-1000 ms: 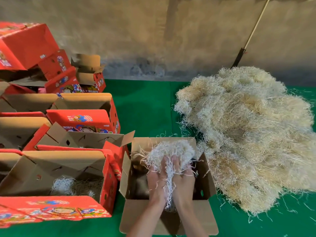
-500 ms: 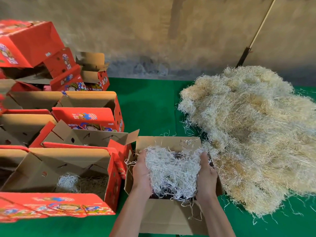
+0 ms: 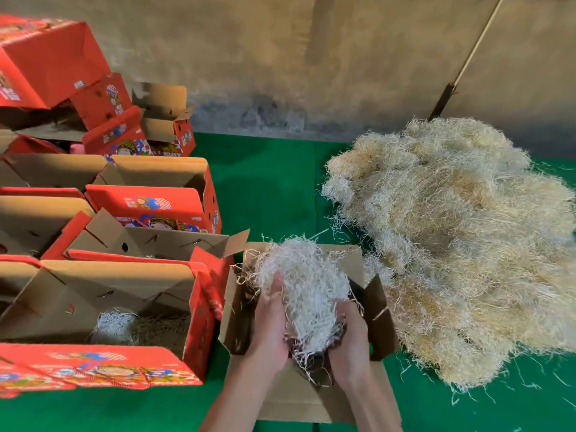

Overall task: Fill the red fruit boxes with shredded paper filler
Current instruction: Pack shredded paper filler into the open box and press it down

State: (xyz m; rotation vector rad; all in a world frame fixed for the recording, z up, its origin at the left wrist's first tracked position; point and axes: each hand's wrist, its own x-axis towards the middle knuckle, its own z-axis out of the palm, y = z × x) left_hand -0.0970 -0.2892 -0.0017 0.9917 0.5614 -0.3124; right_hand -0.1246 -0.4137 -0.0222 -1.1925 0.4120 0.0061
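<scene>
**Both hands on a clump of white shredded filler, held over an open box**

A fluffy clump of white shredded paper filler (image 3: 307, 288) sat at lower centre of the frame, above and partly inside an open brown-cardboard fruit box with its flaps spread (image 3: 378, 313). The left hand (image 3: 269, 325) cupped the clump's left side, fingers curled up into the strands. The right hand (image 3: 349, 341) gripped its lower right side, fingers wrapped round the paper and partly buried in it. Loose strands hung down between the two wrists. The box interior under the clump was dark; how much filler lay inside could not be told.

Just left of that box, touching it, stood an open red fruit box with printed cartoon artwork (image 3: 199, 322), lower left of frame. A small wad of white and tan filler (image 3: 131, 327) lay on its floor.

Behind it, toward mid left, more open red boxes (image 3: 149, 202) stood in rows. In the upper left, further red boxes (image 3: 53, 60) were stacked at tilted angles.

A large heap of pale straw-coloured shredded paper (image 3: 461, 244) filled the right of the frame, its near edge touching the held box's right flap. All rested on a green mat (image 3: 268, 182). A pale stick with a dark lower end (image 3: 467, 57) leaned against the grey-brown wall (image 3: 280, 57), upper right.
</scene>
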